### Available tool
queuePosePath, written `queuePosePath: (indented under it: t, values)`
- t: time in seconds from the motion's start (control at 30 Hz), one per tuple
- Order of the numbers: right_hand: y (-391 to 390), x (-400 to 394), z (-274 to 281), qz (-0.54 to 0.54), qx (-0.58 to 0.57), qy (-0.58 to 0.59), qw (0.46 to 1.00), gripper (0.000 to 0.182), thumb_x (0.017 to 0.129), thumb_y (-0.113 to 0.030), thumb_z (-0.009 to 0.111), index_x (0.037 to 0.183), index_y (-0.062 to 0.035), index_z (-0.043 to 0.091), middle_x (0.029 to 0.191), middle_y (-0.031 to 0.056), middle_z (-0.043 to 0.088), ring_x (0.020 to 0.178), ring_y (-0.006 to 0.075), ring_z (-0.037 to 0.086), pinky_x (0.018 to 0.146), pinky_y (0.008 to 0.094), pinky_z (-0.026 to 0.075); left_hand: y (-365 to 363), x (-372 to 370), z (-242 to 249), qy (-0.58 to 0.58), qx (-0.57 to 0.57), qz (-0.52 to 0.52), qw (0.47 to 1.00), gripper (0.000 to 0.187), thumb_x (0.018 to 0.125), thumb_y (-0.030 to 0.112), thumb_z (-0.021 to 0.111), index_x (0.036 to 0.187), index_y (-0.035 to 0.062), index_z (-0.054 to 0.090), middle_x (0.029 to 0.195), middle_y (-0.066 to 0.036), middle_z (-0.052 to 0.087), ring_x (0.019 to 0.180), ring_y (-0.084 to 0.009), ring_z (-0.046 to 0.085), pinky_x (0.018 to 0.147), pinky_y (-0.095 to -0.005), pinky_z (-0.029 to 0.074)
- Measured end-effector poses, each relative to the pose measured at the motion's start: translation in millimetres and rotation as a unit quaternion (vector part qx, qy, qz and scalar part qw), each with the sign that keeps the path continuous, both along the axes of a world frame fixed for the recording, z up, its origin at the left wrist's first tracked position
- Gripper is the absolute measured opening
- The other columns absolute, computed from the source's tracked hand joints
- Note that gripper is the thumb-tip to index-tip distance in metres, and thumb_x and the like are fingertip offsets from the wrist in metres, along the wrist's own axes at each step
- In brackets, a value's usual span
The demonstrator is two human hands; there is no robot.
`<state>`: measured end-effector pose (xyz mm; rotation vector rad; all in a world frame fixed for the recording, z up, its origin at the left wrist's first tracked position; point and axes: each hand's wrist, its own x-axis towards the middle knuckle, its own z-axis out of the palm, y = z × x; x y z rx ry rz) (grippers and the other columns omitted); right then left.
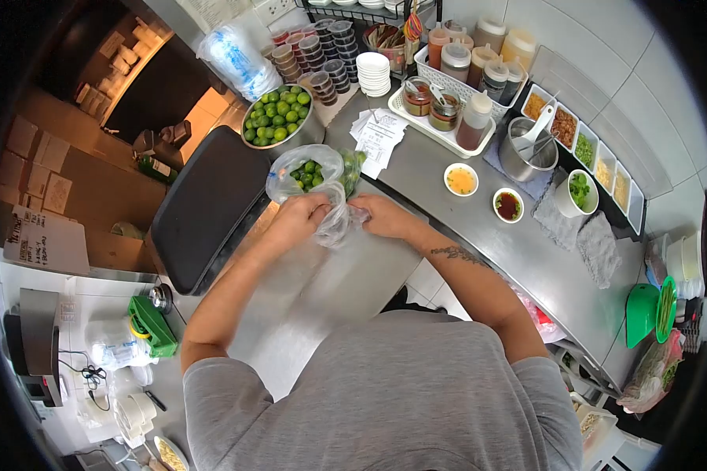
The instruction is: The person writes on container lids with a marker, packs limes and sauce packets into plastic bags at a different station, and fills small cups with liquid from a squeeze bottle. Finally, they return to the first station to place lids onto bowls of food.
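Note:
A clear plastic bag [335, 229] with green limes [309, 174] inside rests at the steel counter's corner. My left hand [303, 214] is closed on the gathered plastic at the bag's near left side. On its other side, my right hand [386, 216] pinches another part of the same plastic, fingers pressed together. Just beyond the bag, a metal bowl [316, 135] is heaped with limes. Printed paper slips [381, 140] lie to the right of the bag. Part of the bag's far right side holds something green that I cannot make out.
A black tray [204, 208] stands at left. Two small sauce bowls, one yellow [461, 180] and one dark [508, 206], sit on the right counter. Behind are stacked sauce cups [313, 53], a white basket of bottles [448, 78], a steel pot [526, 161] and topping containers [585, 149].

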<state>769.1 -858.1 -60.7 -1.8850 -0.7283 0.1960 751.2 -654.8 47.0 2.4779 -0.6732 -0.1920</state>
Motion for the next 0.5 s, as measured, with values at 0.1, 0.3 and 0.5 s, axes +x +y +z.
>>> queuePosePath:
  t: [0.1, 0.3, 0.5]
  values:
    - [-7, -10, 43, -0.023, 0.145, 0.159, 0.976, 0.026, 0.072, -0.010, 0.061, 0.096, -0.0022, 0.062, 0.095, 0.0089, 0.059, 0.089, 0.0244, 0.057, 0.079, 0.0343, 0.045, -6, -3, -5, -0.031, -0.005, 0.002, 0.999, 0.014, 0.085, 0.011, 0.055, 0.096, 0.0036, 0.060, 0.084, -0.018, 0.063, 0.076, -0.0356, 0.062, 0.068, -0.0409, 0.048]
    - [7, -1, 76, -0.104, 0.068, 0.223, 0.967, 0.022, 0.073, -0.016, 0.064, 0.088, 0.0002, 0.063, 0.081, 0.0087, 0.062, 0.077, 0.0183, 0.059, 0.068, 0.0322, 0.046, -14, -4, -21, -0.112, 0.052, 0.018, 0.992, 0.016, 0.084, 0.012, 0.054, 0.099, 0.0085, 0.056, 0.085, -0.014, 0.065, 0.075, -0.0350, 0.062, 0.064, -0.0455, 0.050]
    - [12, 2, 61, -0.143, -0.019, 0.055, 0.988, 0.017, 0.071, -0.013, 0.063, 0.075, 0.0029, 0.058, 0.066, 0.0163, 0.059, 0.064, 0.0254, 0.059, 0.060, 0.0356, 0.046, -12, -1, -38, -0.184, 0.086, 0.044, 0.978, 0.012, 0.083, 0.015, 0.055, 0.089, 0.0061, 0.051, 0.080, -0.015, 0.064, 0.067, -0.0368, 0.062, 0.057, -0.0484, 0.049]
